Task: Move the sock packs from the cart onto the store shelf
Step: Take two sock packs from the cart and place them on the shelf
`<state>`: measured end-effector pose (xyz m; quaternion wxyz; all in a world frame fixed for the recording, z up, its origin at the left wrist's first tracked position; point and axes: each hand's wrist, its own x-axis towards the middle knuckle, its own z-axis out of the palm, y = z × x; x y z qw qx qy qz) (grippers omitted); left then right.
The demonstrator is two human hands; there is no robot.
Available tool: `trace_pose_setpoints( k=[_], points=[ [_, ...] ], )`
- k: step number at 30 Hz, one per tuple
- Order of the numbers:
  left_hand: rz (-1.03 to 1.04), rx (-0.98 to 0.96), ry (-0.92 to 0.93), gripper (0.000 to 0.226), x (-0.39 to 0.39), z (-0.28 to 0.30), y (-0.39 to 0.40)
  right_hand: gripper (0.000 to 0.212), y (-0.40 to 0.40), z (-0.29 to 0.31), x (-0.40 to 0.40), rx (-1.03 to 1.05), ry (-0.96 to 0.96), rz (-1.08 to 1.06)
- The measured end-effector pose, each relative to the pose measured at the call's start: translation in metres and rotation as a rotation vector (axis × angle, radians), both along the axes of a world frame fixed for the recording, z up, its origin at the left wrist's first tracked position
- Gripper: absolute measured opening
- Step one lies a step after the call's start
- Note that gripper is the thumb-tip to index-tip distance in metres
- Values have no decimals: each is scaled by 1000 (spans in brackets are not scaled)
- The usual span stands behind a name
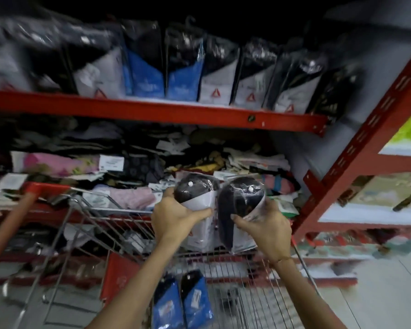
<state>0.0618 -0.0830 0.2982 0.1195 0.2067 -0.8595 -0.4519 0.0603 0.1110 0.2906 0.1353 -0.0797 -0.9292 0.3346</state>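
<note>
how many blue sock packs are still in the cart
2. Both lie side by side in the wire cart basket, below the hands: one blue pack on the left, the other on the right. The arms and frame edge may hide others.

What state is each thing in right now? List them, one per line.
Left hand: closed on a white-carded sock pack, held above the cart.
Right hand: closed on a second sock pack.
Blue sock packs: two lying in the cart, not yet moved.
Upper shelf: packs standing upright in a row.
Lower shelf: cluttered with loose folded items.
</note>
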Motion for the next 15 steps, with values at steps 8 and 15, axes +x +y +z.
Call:
trace_pose_setpoints(
  k=[8,15],
  points=[
    [69,-8,240,89,-24,105,-9,94,-19,106,-26,-83,272,-16],
    [126,15,491,101,-66,187,-1,95,-28,191,-72,-188,526,-20]
  ],
)
